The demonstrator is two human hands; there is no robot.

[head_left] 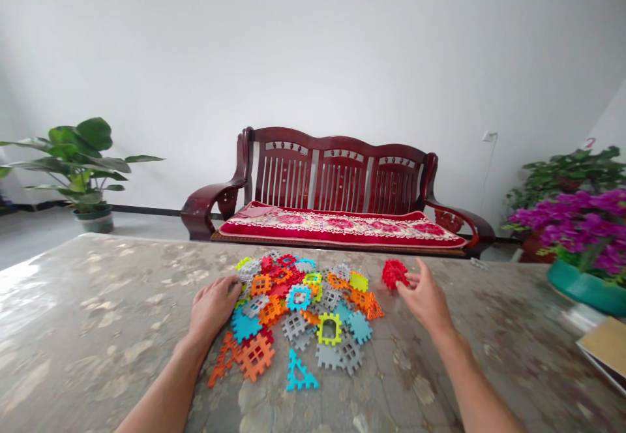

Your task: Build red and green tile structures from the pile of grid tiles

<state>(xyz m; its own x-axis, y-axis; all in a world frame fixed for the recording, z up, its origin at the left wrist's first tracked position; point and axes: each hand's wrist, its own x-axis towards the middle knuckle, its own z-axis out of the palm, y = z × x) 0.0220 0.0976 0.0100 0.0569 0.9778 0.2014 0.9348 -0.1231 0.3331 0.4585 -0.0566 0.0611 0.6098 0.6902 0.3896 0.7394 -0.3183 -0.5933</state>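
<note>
A heap of flat interlocking plastic tiles (pixel 303 309) in orange, grey, blue, yellow-green and red lies on the marbled table (pixel 98 315). My left hand (pixel 214 304) rests palm down on the heap's left edge, fingers curled over some tiles; what they grip, if anything, is hidden. My right hand (pixel 424 297) reaches to the heap's right, its fingertips touching a red assembled tile cluster (pixel 394 273) that stands apart from the pile. A blue triangular tile (pixel 299 374) lies nearest me.
A dark wooden bench (pixel 337 192) with a red floral cushion stands behind the table. A teal pot of purple flowers (pixel 584 250) and a book (pixel 606 348) sit at the table's right edge. A leafy plant (pixel 83 165) stands on the floor at left.
</note>
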